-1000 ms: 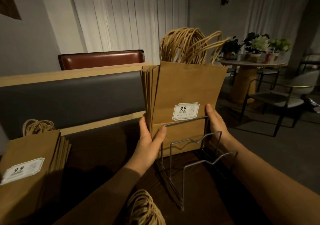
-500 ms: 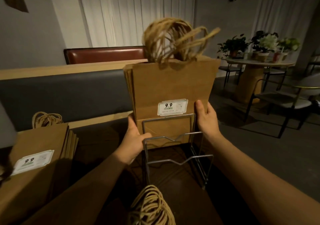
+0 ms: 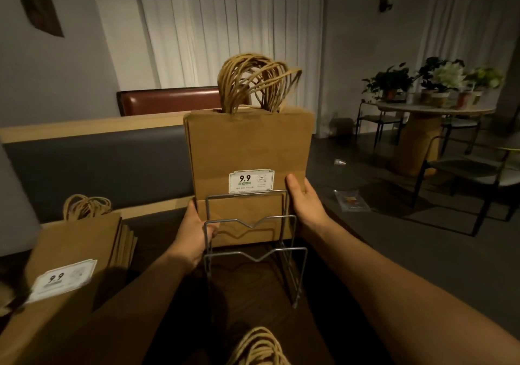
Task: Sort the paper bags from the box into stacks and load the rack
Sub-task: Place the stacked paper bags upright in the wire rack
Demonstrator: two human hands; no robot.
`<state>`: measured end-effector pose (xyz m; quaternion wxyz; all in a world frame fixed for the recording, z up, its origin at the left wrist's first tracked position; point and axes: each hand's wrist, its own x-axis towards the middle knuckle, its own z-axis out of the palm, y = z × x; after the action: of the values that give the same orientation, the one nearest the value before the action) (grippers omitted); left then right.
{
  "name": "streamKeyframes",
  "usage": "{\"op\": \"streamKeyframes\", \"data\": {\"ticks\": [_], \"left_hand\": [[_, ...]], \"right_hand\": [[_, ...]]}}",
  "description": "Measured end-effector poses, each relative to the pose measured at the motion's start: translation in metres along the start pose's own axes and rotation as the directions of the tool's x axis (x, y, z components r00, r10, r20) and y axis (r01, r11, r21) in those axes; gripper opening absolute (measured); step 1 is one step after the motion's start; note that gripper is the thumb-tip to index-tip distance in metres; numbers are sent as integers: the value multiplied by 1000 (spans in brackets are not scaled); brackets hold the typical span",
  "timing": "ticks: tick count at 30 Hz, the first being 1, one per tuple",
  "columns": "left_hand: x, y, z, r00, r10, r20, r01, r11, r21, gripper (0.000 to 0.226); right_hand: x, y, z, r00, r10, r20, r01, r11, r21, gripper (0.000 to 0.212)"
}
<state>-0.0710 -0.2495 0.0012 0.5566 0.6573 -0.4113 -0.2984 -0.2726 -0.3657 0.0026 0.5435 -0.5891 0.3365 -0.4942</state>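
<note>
Squared up since earlier, upright bag stack (image 3: 249, 150) behind far rack (image 3: 250, 241) wire, left hand (image 3: 195, 231) and right hand (image 3: 305, 200) closed on its edges.

Kraft-brown paper bags (image 3: 247, 145) between the fingers (image 3: 294, 187), tan twisted handles (image 3: 253, 83), white label (image 3: 251, 180) with black "9.9" and green print. Grey wire rack (image 3: 253, 255) just below the fingers. Dark brown wood-grain surface (image 3: 253, 302). Same brown stack (image 3: 70, 252) left of the fingers, white label. White pleated curtains (image 3: 225, 27), reddish-brown seat back (image 3: 168, 101).
</note>
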Motion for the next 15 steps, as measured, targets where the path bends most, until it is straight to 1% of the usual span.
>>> {"op": "streamKeyframes", "data": {"ticks": [2, 7, 9, 12, 15], "left_hand": [[1, -5, -10, 1000, 18, -19, -18, 999, -27, 59], [8, -12, -24, 999, 10, -46, -16, 990, -141, 60], [8, -13, -21, 999, 13, -44, -20, 986, -166, 58], [7, -14, -21, 999, 16, -32, -21, 983, -183, 55], [7, -16, -23, 999, 18, -27, -23, 976, -215, 58]], "right_hand": [[5, 0, 16, 1000, 1, 13, -1, 1000, 6, 21], [11, 3, 38, 998, -34, -47, 30, 997, -69, 21], [12, 6, 35, 998, -32, -63, 26, 996, -85, 23], [12, 6, 34, 998, -32, -54, 27, 994, -107, 27], [9, 5, 35, 999, -40, -34, 36, 992, -121, 27]]}}
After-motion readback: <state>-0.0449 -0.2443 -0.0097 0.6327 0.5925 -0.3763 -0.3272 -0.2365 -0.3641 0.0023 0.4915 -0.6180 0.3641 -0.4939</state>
